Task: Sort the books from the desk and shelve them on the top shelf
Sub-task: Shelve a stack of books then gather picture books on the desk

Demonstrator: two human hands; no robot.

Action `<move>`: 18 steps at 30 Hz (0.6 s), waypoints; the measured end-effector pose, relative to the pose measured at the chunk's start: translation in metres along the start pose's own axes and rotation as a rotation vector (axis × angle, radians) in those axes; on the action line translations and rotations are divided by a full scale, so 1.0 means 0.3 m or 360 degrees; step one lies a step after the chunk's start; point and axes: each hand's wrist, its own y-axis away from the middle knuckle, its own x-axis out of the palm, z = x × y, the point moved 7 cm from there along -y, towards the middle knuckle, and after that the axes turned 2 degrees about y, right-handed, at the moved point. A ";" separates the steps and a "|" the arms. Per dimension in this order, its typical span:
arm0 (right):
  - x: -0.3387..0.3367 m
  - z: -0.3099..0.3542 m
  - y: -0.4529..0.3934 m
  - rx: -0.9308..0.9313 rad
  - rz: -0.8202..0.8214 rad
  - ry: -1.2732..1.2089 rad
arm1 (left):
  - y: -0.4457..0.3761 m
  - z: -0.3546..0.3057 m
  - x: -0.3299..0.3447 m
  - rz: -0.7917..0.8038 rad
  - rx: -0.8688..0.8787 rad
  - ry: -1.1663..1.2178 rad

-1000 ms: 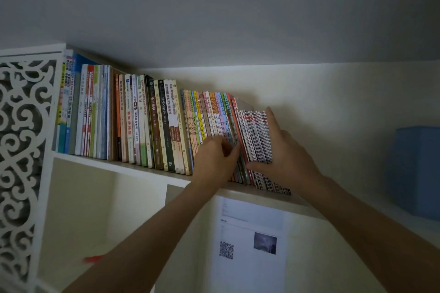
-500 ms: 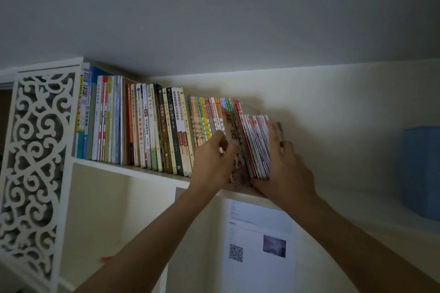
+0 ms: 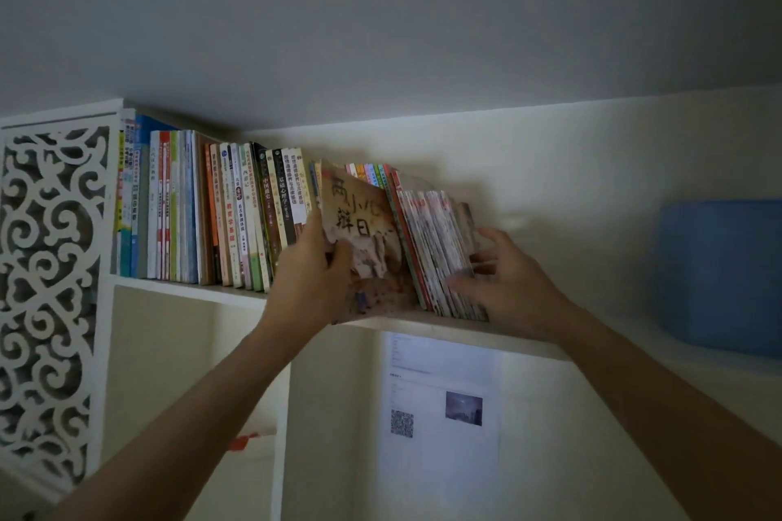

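the left hand (image 3: pixel 311 279) covers the lower left corner of the tan picture book (image 3: pixel 364 241), and the lower halves of several thin spines behind that book are hidden, only their coloured tops showing above it. right of the book, the right hand (image 3: pixel 508 283) hides the bottom end of the magazine stack (image 3: pixel 440 254). further right, the blue box (image 3: pixel 719 275) is blurred and cut off by the frame edge. below the book, the print on the paper sheet (image 3: pixel 440 398) is too small to read. left of it, the fretwork panel (image 3: pixel 46 300) runs out of frame.
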 end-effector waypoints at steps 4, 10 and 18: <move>-0.022 -0.071 -0.004 0.0385 -0.0103 -0.0491 | 0.053 -0.146 -0.141 -0.0243 0.0156 -0.0019; -0.067 -0.076 0.046 0.0609 0.0033 -0.1068 | -0.014 -0.307 0.022 -0.0069 0.0103 0.0343; -0.201 -0.048 0.130 0.0089 0.0108 -0.0223 | 0.021 -0.270 0.434 0.0148 0.0028 0.0262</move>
